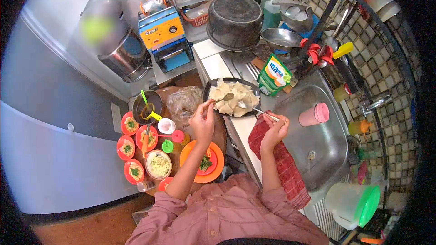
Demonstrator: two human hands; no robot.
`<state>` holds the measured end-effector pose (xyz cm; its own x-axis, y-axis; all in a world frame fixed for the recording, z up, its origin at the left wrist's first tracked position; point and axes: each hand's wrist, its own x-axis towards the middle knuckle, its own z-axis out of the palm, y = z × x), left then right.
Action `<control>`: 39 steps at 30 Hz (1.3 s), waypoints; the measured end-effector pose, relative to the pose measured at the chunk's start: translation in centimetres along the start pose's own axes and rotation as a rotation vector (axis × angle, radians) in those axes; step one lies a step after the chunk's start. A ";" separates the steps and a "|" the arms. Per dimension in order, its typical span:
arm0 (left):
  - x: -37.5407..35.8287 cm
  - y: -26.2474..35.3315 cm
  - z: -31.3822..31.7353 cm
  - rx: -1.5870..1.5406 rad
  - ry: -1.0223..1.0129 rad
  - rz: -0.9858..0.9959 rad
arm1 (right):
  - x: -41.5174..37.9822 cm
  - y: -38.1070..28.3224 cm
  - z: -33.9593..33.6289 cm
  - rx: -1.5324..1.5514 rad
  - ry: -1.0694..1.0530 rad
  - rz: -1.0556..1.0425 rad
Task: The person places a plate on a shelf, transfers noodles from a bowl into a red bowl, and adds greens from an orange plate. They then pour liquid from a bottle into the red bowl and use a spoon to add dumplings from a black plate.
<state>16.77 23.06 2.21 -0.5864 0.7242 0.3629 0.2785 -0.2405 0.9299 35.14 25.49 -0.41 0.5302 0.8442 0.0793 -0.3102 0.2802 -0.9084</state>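
My left hand (203,117) is closed round the handle of a spoon (228,96), whose bowl is over a dark plate (207,91). Pale, flat, folded pieces of food (230,91), perhaps dough wrappers, are heaped on that plate. From the right, my right hand (278,129) grips a second metal utensil (259,110), which looks like a spoon. Its tip (242,104) lies at the heap. Below my right hand, a red checked towel (284,168) hangs along the sink's edge.
Right of the plate is a steel sink (313,163) with a pink tumbler (314,115). A green pouch (274,76) and a big dark pot (235,22) stand behind. On the left, a round table (181,100) carries several red dishes (131,123), an orange plate (219,172) and a black pan (154,97).
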 end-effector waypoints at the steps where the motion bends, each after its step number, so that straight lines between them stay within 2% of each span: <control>1: 0.1 0.1 0.0 -0.012 -0.001 -0.005 | -0.1 -0.1 0.0 0.018 0.006 0.004; 6: 0.1 -0.3 0.2 -0.055 -0.014 -0.015 | -0.5 -0.8 1.2 0.055 0.030 0.008; 9: 0.2 0.0 0.1 -0.034 -0.039 -0.027 | -0.5 -1.3 1.9 -0.071 -0.032 -0.020; 16: 0.3 0.0 0.2 -0.009 0.007 -0.023 | -0.1 -2.1 0.8 -0.240 -0.031 -0.113; 22: 0.3 -0.1 -0.1 0.004 -0.059 -0.027 | -0.3 -1.4 0.9 -0.124 -0.006 -0.053; 25: 0.4 -0.4 0.2 -0.043 -0.005 -0.007 | -0.6 -1.2 1.3 -0.096 -0.012 -0.039; 34: 0.4 0.0 0.4 0.001 -0.018 0.011 | -0.9 -0.5 1.9 -0.042 -0.022 -0.048; 39: 0.4 0.7 0.6 0.013 -0.023 0.018 | -0.3 -1.6 2.5 0.038 0.050 -0.004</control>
<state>17.23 23.57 2.98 -0.5633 0.7345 0.3783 0.2986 -0.2459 0.9221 33.52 25.89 2.01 0.5695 0.8197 0.0613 -0.3375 0.3012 -0.8919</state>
